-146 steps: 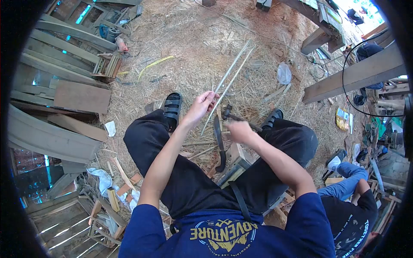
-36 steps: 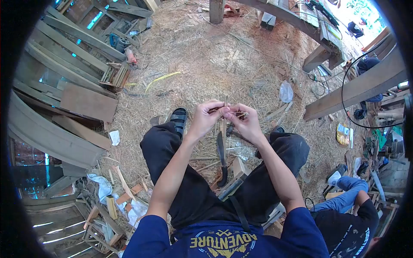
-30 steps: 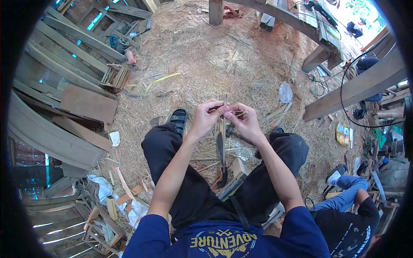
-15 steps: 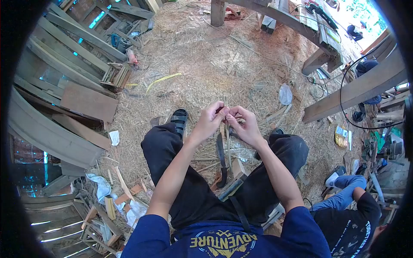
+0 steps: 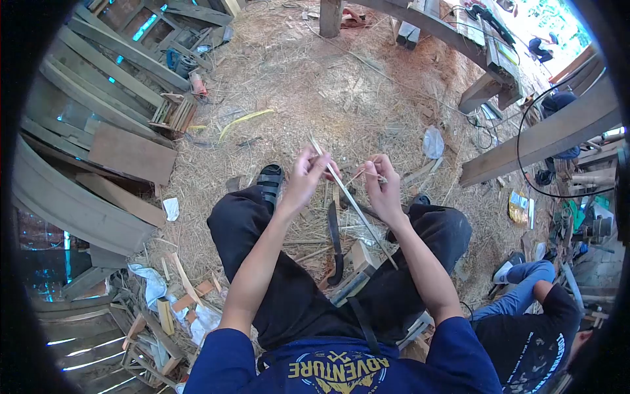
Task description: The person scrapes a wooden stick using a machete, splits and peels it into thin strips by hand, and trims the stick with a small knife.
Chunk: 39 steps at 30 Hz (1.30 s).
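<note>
My left hand [image 5: 304, 177] is closed around a long, thin pale strip of wood or bamboo [image 5: 357, 211], which slants down to the right toward my right thigh. A little to the right, my right hand [image 5: 384, 187] is raised with its fingers pinched on a thin, curled pale sliver [image 5: 359, 173]. The two hands are apart. Below them, between my legs, a dark machete [image 5: 335, 243] lies with its handle toward me. Beside its handle is a pale wooden block [image 5: 362, 256].
Straw and shavings cover the ground [image 5: 308, 85]. Boards [image 5: 134, 154] lean at the left, with wood scraps [image 5: 190, 299] below them. A beam [image 5: 545, 134] and black cable stand at the right. Another person [image 5: 531, 328] sits at the lower right.
My hands have moved apart, the right one to the right with the thin sliver. The long strip, upright before, now slants down to the right from my left hand.
</note>
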{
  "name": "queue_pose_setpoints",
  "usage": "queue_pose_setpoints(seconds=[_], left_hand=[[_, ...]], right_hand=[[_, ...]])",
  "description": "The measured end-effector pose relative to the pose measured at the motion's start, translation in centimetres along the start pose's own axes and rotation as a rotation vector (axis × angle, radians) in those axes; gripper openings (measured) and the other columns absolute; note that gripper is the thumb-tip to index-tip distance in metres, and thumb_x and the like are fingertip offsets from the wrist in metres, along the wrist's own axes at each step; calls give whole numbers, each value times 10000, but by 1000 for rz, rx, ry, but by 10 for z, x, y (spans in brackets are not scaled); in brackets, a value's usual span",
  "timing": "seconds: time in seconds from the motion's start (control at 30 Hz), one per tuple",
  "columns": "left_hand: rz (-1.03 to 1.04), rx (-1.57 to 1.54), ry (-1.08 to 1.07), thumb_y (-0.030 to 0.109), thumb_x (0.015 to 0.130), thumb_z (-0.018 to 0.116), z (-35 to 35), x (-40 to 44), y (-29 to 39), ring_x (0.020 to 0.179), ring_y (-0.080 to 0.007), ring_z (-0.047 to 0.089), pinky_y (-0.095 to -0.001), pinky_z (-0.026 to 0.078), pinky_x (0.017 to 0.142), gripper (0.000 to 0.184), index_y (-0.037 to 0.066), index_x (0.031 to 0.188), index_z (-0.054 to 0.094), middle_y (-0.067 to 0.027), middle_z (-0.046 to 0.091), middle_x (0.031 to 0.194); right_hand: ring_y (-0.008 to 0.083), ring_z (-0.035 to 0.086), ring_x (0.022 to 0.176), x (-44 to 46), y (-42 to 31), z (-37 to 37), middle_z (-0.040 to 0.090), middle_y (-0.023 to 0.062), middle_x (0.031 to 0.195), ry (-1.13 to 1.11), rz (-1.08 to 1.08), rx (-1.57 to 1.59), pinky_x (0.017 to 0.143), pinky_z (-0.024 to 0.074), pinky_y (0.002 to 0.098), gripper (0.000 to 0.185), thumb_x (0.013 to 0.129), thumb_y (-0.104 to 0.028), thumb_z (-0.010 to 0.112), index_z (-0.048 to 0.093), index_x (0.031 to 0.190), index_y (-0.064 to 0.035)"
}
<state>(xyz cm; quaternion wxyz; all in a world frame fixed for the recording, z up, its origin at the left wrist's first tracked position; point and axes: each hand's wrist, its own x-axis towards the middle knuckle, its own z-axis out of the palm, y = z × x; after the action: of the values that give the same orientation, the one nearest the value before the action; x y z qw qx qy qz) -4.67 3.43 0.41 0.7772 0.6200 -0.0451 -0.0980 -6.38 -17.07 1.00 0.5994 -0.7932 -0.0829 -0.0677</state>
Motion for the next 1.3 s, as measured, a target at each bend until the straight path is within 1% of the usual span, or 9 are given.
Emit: queue_pose_setpoints(seconds=[0.03, 0.13, 0.3, 0.47, 0.7, 0.8, 1.03, 1.13, 1.3], left_hand=[[47, 8, -32, 273, 1059, 544, 4, 0, -9, 858, -172, 691, -329, 587, 745, 222, 57, 1106, 559, -84, 674, 956], [-82, -91, -35, 290, 1055, 559, 21, -5, -17, 823, -122, 677, -295, 584, 724, 253, 42, 1082, 598, -70, 678, 924], [-98, -86, -13, 291, 1073, 516, 24, -1, -29, 811, -161, 685, -323, 596, 741, 266, 31, 1098, 568, -69, 659, 948], [-89, -185, 83, 287, 1092, 461, 32, -3, -30, 793, -183, 682, -356, 607, 757, 254, 40, 1082, 520, -51, 610, 914], [-131, -88, 128, 287, 1095, 450, 30, -1, -26, 727, -130, 648, -300, 590, 633, 255, 44, 1063, 522, -38, 590, 890], [-156, -82, 149, 278, 1094, 453, 36, 1, -22, 690, -109, 632, -279, 574, 581, 251, 44, 1045, 530, -32, 593, 874], [-189, -30, 168, 252, 1086, 458, 24, 17, -50, 654, -127, 640, -291, 567, 556, 232, 48, 1017, 543, -32, 603, 830], [-191, -66, 234, 248, 1081, 473, 24, 19, -56, 558, -125, 586, -279, 482, 478, 274, 15, 963, 555, -48, 625, 785], [-273, -233, 200, 281, 1077, 485, 7, 17, -54, 587, -148, 621, -282, 532, 503, 285, 5, 1032, 541, -56, 587, 836]], right_hand=[[96, 620, 715, 0, -1, 1, 673, 77, 803, 8, 34, 80, 598, 487, 277, 190, 1065, -199, 525, 541, 1047, -11], [92, 617, 730, 3, -8, 1, 685, 59, 829, -1, 128, 265, 606, 483, 266, 180, 1071, -203, 524, 532, 1085, -24], [83, 626, 779, 0, -7, -3, 689, 53, 856, -68, 220, 344, 668, 504, 260, 179, 1060, -182, 551, 539, 1124, -15], [94, 655, 798, -3, 7, 10, 694, 74, 864, 6, 25, 211, 725, 531, 267, 150, 1024, -101, 591, 621, 1108, 20], [122, 679, 797, -17, 5, 17, 704, 86, 877, 15, -241, 207, 701, 543, 276, 123, 979, 5, 600, 644, 1088, 42], [125, 669, 760, -19, -1, 17, 700, 90, 858, 22, -289, 78, 678, 537, 268, 106, 977, 11, 598, 639, 1070, 43], [109, 629, 714, -17, 16, 36, 670, 65, 812, 95, -254, 69, 668, 518, 250, 79, 990, 1, 585, 647, 1025, 35], [101, 620, 721, -17, 10, 41, 661, 52, 801, 103, -212, 45, 679, 515, 253, 92, 1006, -26, 575, 646, 1012, 33], [99, 635, 815, -12, 13, 45, 679, 66, 868, -18, -51, 141, 757, 521, 275, 115, 1025, -90, 583, 627, 1055, 11]])
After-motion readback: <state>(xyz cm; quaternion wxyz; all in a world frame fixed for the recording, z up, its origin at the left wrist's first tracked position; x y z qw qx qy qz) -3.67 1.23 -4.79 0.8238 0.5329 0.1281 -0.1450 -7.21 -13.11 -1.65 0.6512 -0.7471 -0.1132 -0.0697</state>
